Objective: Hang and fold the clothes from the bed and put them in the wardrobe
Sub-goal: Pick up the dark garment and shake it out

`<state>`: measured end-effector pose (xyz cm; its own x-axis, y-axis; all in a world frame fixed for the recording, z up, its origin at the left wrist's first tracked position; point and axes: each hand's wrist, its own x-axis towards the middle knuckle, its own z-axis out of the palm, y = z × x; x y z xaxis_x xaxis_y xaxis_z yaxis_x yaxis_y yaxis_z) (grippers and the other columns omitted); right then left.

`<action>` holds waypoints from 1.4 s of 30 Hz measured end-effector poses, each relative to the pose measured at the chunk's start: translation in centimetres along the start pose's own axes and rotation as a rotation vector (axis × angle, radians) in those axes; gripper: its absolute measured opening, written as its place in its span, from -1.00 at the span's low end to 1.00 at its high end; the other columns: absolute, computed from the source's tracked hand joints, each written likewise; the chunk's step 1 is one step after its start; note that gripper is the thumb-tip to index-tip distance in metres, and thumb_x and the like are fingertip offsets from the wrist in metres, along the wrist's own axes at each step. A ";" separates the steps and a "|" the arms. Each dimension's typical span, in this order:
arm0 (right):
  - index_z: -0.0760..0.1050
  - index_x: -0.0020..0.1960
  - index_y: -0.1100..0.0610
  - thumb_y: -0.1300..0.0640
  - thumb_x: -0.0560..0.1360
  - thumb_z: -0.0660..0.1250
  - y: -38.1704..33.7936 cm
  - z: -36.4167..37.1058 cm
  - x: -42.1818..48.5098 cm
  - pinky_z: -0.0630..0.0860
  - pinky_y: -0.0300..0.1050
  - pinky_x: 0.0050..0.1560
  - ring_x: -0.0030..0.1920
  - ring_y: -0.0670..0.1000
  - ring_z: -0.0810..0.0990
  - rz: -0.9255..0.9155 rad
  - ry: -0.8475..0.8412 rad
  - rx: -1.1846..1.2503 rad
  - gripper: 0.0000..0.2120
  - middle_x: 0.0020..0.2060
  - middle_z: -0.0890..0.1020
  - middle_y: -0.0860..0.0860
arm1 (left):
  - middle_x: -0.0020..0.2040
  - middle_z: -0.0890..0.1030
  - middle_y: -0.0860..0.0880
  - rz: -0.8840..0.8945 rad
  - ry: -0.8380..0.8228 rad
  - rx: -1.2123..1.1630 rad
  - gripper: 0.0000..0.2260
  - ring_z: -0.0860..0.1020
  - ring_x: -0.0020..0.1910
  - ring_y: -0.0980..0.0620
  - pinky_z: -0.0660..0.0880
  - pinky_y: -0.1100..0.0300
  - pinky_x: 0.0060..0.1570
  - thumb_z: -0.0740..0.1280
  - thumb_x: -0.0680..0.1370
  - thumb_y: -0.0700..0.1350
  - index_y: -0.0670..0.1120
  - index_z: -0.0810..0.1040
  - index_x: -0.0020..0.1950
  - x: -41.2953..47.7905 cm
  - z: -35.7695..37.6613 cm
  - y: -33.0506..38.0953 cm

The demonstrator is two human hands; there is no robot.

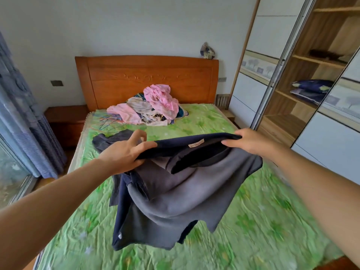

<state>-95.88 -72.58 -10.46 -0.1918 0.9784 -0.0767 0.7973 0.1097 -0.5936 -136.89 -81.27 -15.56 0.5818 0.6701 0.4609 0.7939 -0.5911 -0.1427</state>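
- Clearly you held the dark shirt point(175, 191) above the bed's point(253, 221) near half, left hand point(124, 152) and right hand point(251, 142) each pinching its top edge.
- Folding seemed just begun; next it needed laying flat.

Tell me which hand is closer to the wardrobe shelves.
Right. The right hand grips the dark garment on the side toward the wardrobe; the left hand grips its other end.

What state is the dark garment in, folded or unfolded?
Unfolded. The left hand and right hand grip the dark garment by its top edge above the bed; the rest hangs loose.
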 end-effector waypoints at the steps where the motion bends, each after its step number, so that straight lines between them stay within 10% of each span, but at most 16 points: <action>1: 0.63 -0.05 0.18 -0.26 0.41 0.49 0.2 -0.1 -0.4 0.34 -0.06 -0.23 -0.15 0.05 0.64 -0.003 0.005 0.004 -0.52 -0.17 0.69 0.11 | 0.22 0.32 -0.20 0.045 0.013 0.032 -0.36 0.50 -0.49 -0.18 0.42 0.09 -0.63 0.56 0.38 -0.23 0.02 0.33 0.35 0.0 -0.3 0.4; 10: 0.50 -0.23 0.16 -0.46 0.39 0.34 4.1 -3.4 -3.5 0.21 -0.03 -0.25 -0.31 0.04 0.48 -0.095 0.042 0.034 -0.37 -0.37 0.45 0.03 | 0.02 0.58 -0.15 -0.097 -0.079 0.145 -0.72 0.54 -0.43 -0.17 0.47 0.04 -0.60 0.57 0.41 -0.17 -0.09 0.64 0.09 3.2 -1.1 6.9; 16: 0.58 0.00 0.31 -0.33 0.53 0.28 10.4 -7.8 -6.1 0.23 -0.05 -0.23 -0.32 -0.05 0.43 -0.165 0.079 0.085 -0.36 -0.39 0.42 -0.06 | 0.10 0.44 -0.04 -0.527 0.126 -0.326 -0.85 0.48 0.10 0.00 0.38 0.15 0.17 0.46 0.54 -0.18 -0.12 0.66 0.10 7.8 0.5 13.4; 23: 0.44 -0.20 0.26 -0.30 0.60 0.18 17.0 -11.5 -8.0 0.26 -0.04 -0.31 -0.40 0.00 0.43 -0.185 0.129 0.039 -0.40 -0.43 0.41 -0.02 | -0.20 0.67 0.09 -0.845 0.249 -0.664 -0.81 0.63 -0.15 0.03 0.52 0.01 -0.12 0.35 0.57 -0.17 0.15 0.63 -0.07 13.1 0.1 19.0; 27: 0.44 -0.10 -0.12 -0.26 0.57 0.26 18.9 -13.1 -9.0 0.41 -0.08 -0.26 -0.23 -0.03 0.57 -0.289 0.194 -0.075 -0.77 -0.27 0.59 -0.11 | -0.08 0.67 -0.01 -0.892 0.169 -0.787 -0.71 0.62 -0.08 -0.23 0.55 -0.15 -0.16 0.24 0.65 -0.21 0.22 0.52 -0.04 14.7 0.1 21.3; 36: 0.37 0.01 -0.13 0.07 0.51 0.39 20.8 -16.6 -7.9 0.49 0.03 -0.24 -0.26 0.09 0.56 -0.452 0.141 -0.376 -0.78 -0.27 0.58 0.02 | 0.30 0.54 -0.06 -0.569 -0.167 -0.024 -0.78 0.54 0.17 -0.18 0.49 -0.06 0.06 0.14 0.68 -0.01 0.10 0.35 0.33 15.6 -1.7 22.4; 42: 0.55 -0.09 0.20 0.05 0.62 0.31 20.6 -15.1 -5.6 0.48 0.10 -0.19 -0.19 0.17 0.56 -0.593 0.342 -0.241 -0.78 -0.25 0.56 0.08 | 0.43 0.43 0.07 -0.483 -0.335 0.131 -0.29 0.58 0.20 -0.11 0.49 0.06 -0.08 0.21 0.41 0.50 0.28 0.10 0.47 14.2 -3.0 20.9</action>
<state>-69.77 -73.17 -10.19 -0.4728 0.7382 0.4812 0.7263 0.6357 -0.2615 -112.55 -85.46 -9.35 0.1567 0.9666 0.2028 0.9851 -0.1383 -0.1021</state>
